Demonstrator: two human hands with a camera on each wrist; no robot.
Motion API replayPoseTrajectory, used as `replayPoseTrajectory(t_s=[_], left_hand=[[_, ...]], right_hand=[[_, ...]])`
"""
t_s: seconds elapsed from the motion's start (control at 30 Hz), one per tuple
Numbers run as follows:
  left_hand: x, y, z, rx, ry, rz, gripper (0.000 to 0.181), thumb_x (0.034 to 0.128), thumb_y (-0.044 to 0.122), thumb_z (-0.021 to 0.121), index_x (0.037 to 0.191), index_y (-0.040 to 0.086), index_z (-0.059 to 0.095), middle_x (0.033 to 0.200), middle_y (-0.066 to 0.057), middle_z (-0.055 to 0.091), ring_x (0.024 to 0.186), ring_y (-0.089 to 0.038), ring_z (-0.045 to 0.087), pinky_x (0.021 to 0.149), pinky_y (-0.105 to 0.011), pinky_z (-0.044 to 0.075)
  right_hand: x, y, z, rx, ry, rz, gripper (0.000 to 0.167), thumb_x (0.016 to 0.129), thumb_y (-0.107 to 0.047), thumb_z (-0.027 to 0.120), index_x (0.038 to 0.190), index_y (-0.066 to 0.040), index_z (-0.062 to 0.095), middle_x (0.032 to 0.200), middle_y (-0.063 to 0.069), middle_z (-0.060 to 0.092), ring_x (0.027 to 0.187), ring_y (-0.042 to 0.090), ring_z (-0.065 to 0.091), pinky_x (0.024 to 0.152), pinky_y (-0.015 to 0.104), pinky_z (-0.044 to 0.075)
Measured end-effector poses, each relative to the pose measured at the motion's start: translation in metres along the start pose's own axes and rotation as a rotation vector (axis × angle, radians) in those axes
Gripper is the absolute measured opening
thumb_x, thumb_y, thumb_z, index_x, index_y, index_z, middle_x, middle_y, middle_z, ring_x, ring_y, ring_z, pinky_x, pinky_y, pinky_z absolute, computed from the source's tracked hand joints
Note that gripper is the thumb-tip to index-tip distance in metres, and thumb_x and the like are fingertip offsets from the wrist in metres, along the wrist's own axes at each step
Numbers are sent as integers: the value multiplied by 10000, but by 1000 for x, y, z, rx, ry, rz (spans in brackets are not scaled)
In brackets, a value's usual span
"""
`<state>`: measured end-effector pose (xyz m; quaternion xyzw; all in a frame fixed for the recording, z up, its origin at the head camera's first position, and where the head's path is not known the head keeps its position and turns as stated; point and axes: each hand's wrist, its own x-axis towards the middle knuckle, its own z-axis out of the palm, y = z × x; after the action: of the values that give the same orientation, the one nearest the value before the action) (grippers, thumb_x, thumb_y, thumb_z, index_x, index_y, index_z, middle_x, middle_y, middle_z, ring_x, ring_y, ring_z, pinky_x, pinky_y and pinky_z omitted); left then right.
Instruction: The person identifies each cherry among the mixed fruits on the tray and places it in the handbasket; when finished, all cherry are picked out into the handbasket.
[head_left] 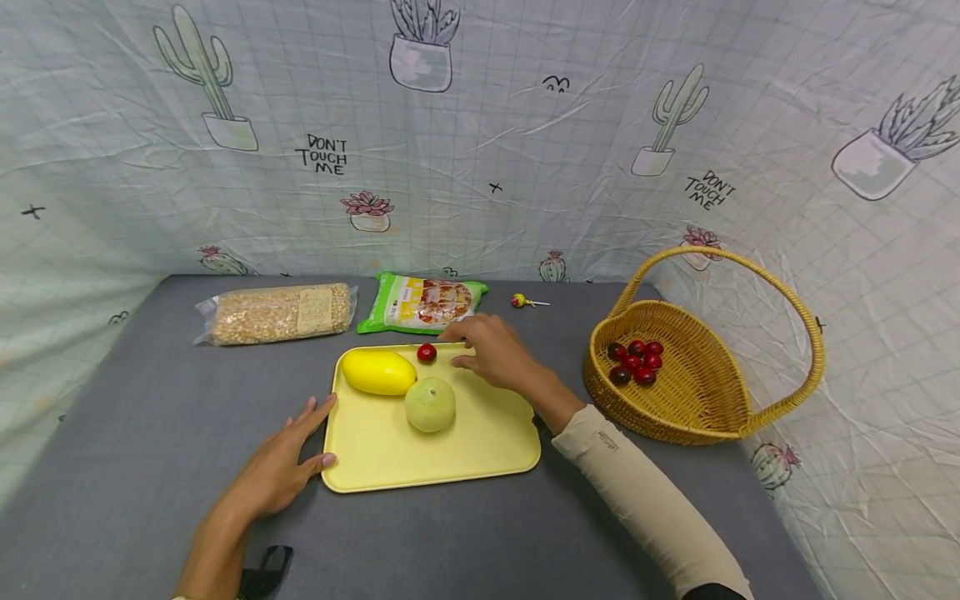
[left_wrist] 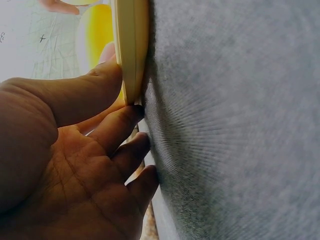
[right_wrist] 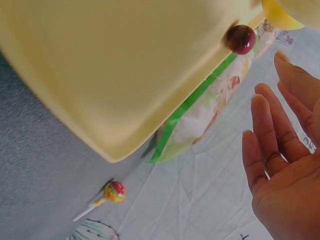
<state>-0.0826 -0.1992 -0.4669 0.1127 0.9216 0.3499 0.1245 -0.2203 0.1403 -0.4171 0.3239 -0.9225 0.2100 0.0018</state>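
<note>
A pale yellow tray (head_left: 480, 454) lies on the grey table. On it are a smooth yellow oblong fruit (head_left: 375, 372), a round pale green fruit (head_left: 430, 406) and one red cherry (head_left: 427, 353) close to the far rim. My left hand (head_left: 279, 467) touches the tray's left edge, its thumb against the rim (left_wrist: 131, 50) and its other fingertips low beside it. Over the tray's far right part reaches my right hand (head_left: 497, 354), fingers extended toward the cherry. In the right wrist view a gap separates those fingers from the cherry (right_wrist: 241, 39), and nothing is held.
A wicker basket (head_left: 705, 375) with a tall handle stands at the right, several dark red cherries (head_left: 634, 362) inside. Behind the tray lie a clear bag of grains (head_left: 255, 317), a green-edged food packet (head_left: 405, 302) and a lollipop (head_left: 519, 301). A printed cloth hangs behind the table.
</note>
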Motion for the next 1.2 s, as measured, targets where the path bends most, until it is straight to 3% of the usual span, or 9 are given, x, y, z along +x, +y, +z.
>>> replayPoseTrajectory(t_s=[0.23, 0.5, 1.2], left_hand=[[0, 1, 1, 8, -1, -9, 900, 956, 170, 786, 1697, 108, 278, 1708, -354, 218, 1562, -594, 227, 1248, -771, 191], [0, 0, 2, -2, 11, 21, 893, 956, 147, 781, 1691, 82, 277, 1722, -294, 262, 1589, -550, 214, 1264, -754, 180], [0, -2, 2, -11, 18, 37, 879, 968, 154, 766, 1686, 66, 267, 1730, -276, 260, 1600, -554, 169, 1266, -763, 156]], right_hand=[[8, -2, 5, -13, -16, -8, 373, 906, -161, 870, 1263, -126, 769, 1239, 38, 793, 988, 245, 756, 993, 457, 578], [13, -2, 9, -16, -36, -8, 381, 912, -177, 867, 1280, -150, 774, 1244, 20, 780, 1148, 239, 719, 1011, 445, 593], [35, -6, 20, -81, -93, -11, 344, 891, -195, 886, 1224, -183, 798, 1210, -17, 804, 1132, 194, 738, 967, 386, 616]])
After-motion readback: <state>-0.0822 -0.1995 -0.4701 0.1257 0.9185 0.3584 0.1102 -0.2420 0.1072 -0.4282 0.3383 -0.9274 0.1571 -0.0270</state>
